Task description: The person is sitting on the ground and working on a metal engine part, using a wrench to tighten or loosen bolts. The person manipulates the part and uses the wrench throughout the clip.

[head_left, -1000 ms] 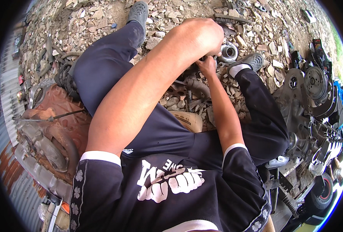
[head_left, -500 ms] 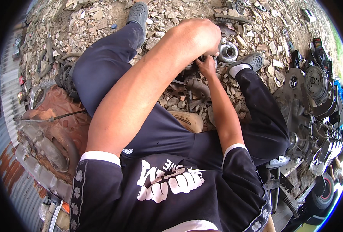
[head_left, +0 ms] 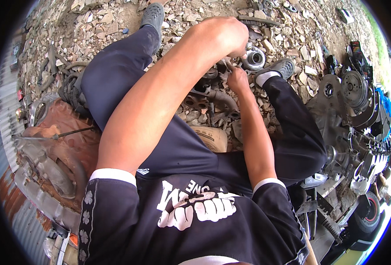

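My left hand (head_left: 239,39) reaches across from the left, its back turned up and fingers curled down over the metal parts between my feet. Its grip is hidden beneath it. Just below, my right hand (head_left: 238,80) is closed around a slim metal tool (head_left: 227,65), whose kind I cannot make out. Close to my left thumb lies a round, silvery turbocharger-like housing (head_left: 255,58) with an open centre. A rusty exhaust manifold (head_left: 224,100) rests on the stones under my right wrist.
Broken stones (head_left: 182,26) cover the ground. A tan sack (head_left: 211,138) lies between my thighs. At the left are a reddish-brown engine part (head_left: 74,119) and corrugated sheet metal (head_left: 5,150). Dark machine parts (head_left: 336,115) crowd the right, with a small wheel (head_left: 368,214).
My right hand has shifted slightly down, apart from the left, and the metal tool in it now shows. The whole view has moved a little.
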The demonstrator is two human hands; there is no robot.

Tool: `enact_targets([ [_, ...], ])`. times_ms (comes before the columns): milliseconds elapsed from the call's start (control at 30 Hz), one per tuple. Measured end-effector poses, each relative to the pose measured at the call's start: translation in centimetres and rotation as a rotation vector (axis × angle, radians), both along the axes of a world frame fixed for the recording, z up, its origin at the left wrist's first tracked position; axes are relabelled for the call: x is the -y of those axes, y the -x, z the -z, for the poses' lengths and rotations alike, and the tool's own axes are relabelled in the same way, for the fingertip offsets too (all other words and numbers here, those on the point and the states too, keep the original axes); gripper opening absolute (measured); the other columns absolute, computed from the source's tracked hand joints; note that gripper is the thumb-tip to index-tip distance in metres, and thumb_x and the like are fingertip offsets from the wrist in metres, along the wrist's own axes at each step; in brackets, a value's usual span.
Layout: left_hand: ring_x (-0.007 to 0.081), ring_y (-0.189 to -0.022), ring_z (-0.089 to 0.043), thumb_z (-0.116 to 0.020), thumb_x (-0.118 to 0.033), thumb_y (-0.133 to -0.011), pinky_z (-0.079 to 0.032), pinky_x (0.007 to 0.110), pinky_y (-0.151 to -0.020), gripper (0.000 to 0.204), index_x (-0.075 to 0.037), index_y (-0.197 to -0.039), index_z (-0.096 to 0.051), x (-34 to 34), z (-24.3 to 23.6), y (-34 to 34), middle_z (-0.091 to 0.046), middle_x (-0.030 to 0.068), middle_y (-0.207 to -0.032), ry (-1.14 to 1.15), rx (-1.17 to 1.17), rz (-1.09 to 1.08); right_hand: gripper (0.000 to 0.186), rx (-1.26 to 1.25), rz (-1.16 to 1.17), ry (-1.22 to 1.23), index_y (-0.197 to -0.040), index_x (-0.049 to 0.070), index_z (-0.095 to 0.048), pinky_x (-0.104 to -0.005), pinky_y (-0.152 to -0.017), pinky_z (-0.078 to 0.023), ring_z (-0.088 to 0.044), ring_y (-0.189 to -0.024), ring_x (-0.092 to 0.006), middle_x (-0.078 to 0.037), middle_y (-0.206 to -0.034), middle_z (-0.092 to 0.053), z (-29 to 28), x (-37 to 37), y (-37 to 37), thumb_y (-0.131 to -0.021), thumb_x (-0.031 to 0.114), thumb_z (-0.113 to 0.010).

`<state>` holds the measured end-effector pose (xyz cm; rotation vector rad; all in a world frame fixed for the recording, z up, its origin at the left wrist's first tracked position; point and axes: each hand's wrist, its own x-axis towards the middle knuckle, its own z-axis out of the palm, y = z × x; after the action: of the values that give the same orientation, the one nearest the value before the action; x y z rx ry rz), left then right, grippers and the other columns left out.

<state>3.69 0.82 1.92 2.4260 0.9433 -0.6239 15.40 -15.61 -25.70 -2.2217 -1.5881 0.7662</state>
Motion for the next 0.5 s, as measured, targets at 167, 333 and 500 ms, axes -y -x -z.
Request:
enact_targets([
  [167,0.0244,-0.103,-0.072,-0.076,-0.036,-0.087,-0.058,0.040,-0.089,0.037,-0.015,-0.117,-0.076,0.0,-0.7,-0.4,-0.075,0.0063,-0.116,0.027,0.015,0.034,0.044,0.074,0.059,0.094,-0.117,0.008,-0.075,-0.0503,-0.087,-0.054,-0.070,-0.091,-0.0429,-0.032,-0.093,-0.069,-3.2,2.0,0.0,-0.078,0.001,-0.056],
  [333,0.0286,-0.099,-0.072,-0.076,-0.037,-0.087,-0.058,0.042,-0.088,0.037,-0.006,-0.106,-0.078,0.2,-0.8,0.3,-0.076,0.0126,-0.105,0.034,0.139,-0.019,0.025,0.091,0.087,0.110,-0.107,0.010,-0.079,-0.0482,-0.083,-0.056,-0.071,-0.088,-0.0410,-0.025,-0.092,-0.072,-4.7,1.4,2.2,-0.086,0.018,-0.068],
  [500,0.0264,-0.099,-0.073,-0.075,-0.040,-0.087,-0.058,0.041,-0.087,0.037,-0.008,-0.107,-0.078,0.1,-0.4,0.1,-0.076,0.0105,-0.105,0.044,0.185,0.027,0.025,0.142,0.113,-0.131,-0.096,0.002,-0.077,-0.0516,-0.086,-0.055,-0.070,-0.088,-0.0470,-0.027,-0.090,-0.071,-3.2,0.7,5.3,-0.085,0.009,-0.057],
])
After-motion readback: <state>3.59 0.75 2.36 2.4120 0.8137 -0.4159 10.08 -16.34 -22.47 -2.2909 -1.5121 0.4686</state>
